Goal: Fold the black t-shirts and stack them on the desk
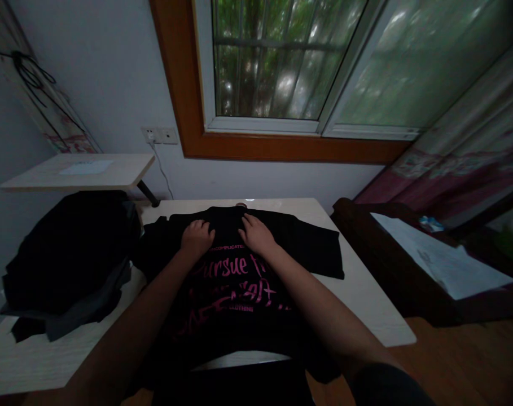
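A black T-shirt [239,282] with pink lettering lies spread across the pale table, its collar end toward the wall and its lower part near my body. My left hand [197,237] rests on the upper part of the shirt, left of centre, fingers stretched forward. On the same part, a little to the right, lies my right hand [257,233], its fingers extended on the cloth. Neither hand grips anything that I can see. One sleeve [324,248] reaches out flat to the right. My forearms hide some of the print.
At the left a stack of dark folded clothes [70,254] sits under a raised shelf [82,172] holding a paper. The table [378,316] ends at the right, beside dark furniture with a white sheet [442,259]. Behind are a window and a wall socket [159,135].
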`<state>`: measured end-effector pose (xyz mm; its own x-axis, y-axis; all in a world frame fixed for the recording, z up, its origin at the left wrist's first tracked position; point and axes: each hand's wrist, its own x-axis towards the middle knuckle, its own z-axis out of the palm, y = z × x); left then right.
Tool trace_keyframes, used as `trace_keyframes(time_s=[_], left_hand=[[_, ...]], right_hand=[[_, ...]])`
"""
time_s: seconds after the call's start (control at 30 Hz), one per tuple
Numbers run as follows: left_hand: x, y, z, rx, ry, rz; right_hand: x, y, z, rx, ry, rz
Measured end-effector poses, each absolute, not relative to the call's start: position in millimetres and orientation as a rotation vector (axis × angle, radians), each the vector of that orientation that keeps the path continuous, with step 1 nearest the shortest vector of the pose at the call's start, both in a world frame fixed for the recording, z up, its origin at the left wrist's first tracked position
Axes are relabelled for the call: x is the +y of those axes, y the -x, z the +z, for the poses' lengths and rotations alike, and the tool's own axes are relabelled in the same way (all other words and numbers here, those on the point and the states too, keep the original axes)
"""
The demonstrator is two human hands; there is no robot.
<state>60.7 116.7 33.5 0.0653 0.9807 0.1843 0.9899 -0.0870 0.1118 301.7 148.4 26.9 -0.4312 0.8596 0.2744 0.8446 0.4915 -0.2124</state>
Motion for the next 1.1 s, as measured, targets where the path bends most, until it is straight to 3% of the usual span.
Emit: trace_keyframes(time_s=[0.33,0.63,1.1], left_hand=[[131,-34,8,-2.217,2.171,-0.339],[142,2,2,-2.258,2.156,-0.294],[141,1,-4,-2.183,2.087,-0.362]], right_hand=[[165,-333,1,-2.269,1.54,0.114],[181,-401,2,-2.256,1.644,-0.021],[177,-403,-4,-2.217,1.63,-0.205]])
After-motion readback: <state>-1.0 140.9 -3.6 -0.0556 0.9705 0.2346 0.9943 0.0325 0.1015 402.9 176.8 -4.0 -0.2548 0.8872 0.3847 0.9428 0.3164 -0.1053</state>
